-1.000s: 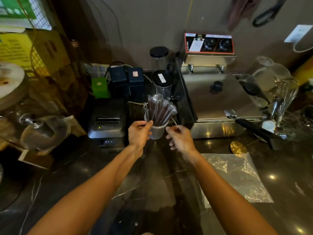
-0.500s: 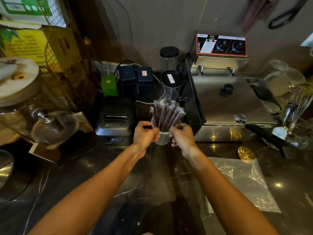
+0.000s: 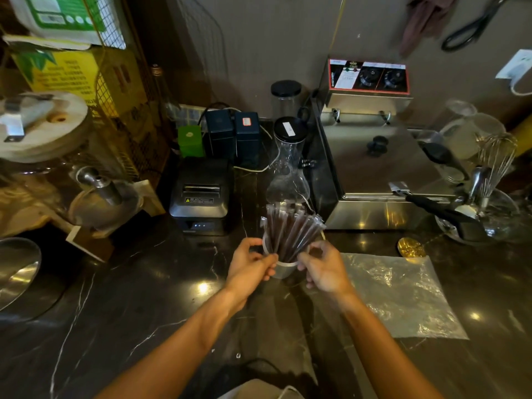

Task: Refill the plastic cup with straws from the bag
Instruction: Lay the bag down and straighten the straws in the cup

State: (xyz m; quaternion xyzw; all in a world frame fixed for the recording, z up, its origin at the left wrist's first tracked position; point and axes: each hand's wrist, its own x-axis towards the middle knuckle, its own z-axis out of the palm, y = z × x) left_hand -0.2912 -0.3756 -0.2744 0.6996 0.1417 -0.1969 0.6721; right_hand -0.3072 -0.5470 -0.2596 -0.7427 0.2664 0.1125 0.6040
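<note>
A clear plastic cup [image 3: 283,269] stands on the dark marble counter, packed with several dark straws [image 3: 289,230] in clear wrappers that fan out above its rim. My left hand [image 3: 250,266] grips the cup's left side. Fingers of my right hand [image 3: 322,267] curl around its right side near the rim. A flat, clear plastic bag [image 3: 400,295] lies on the counter just right of my right forearm; no straws show inside it.
A steel fryer [image 3: 383,168] sits behind the cup to the right, a glass carafe [image 3: 288,168] directly behind it, a black receipt printer [image 3: 201,194] to the left. A bowl with a whisk and tongs [image 3: 478,208] stands far right. A gold disc [image 3: 411,247] lies by the bag.
My right hand closed onto the cup, joining the left. Both hands with the cup have come nearer to me, away from the fryer and carafe.
</note>
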